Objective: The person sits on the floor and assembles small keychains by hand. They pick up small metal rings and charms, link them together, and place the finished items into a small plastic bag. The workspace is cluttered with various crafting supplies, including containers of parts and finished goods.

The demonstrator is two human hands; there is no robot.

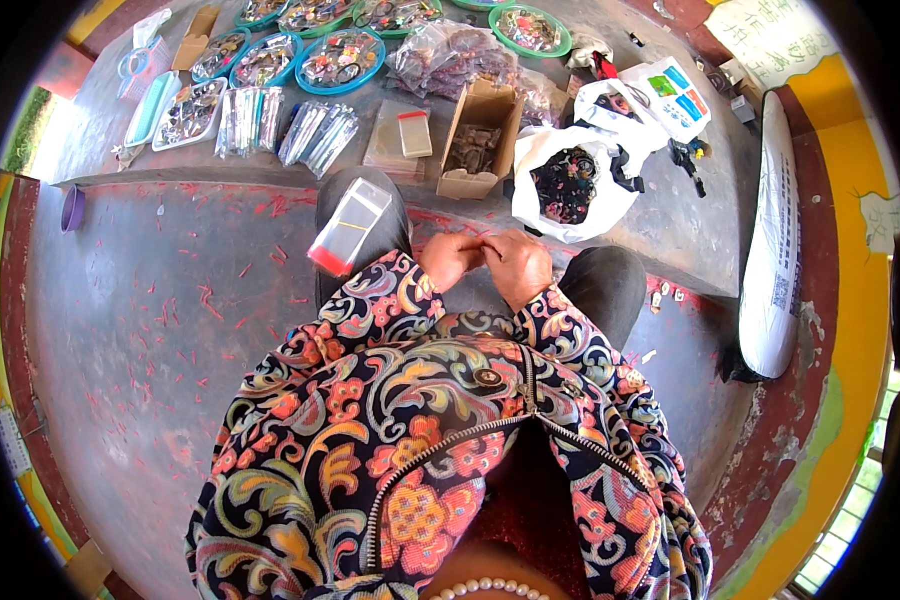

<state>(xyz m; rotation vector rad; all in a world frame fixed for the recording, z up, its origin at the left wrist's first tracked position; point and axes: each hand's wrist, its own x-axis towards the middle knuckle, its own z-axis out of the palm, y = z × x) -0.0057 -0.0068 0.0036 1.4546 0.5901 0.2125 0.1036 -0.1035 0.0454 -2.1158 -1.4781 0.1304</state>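
the left hand (450, 263) and the right hand (519, 268) meet at the fingertips, on the near side of the cardboard box (465, 185).
in both hands the fingers are bent inward; i cannot tell how tightly they close, or whether some small thing is between them. the bundle of clear sleeves (353, 225), red at its lower end and with a yellowish band around, lies on the left knee (396, 218), nearer and to the left of the box. just right of the box, the white plastic bag (585, 229) stands open with dark, colourful small things inside. left of the box are silvery packets (315, 135), and farther behind these is a blue round basket (336, 92).
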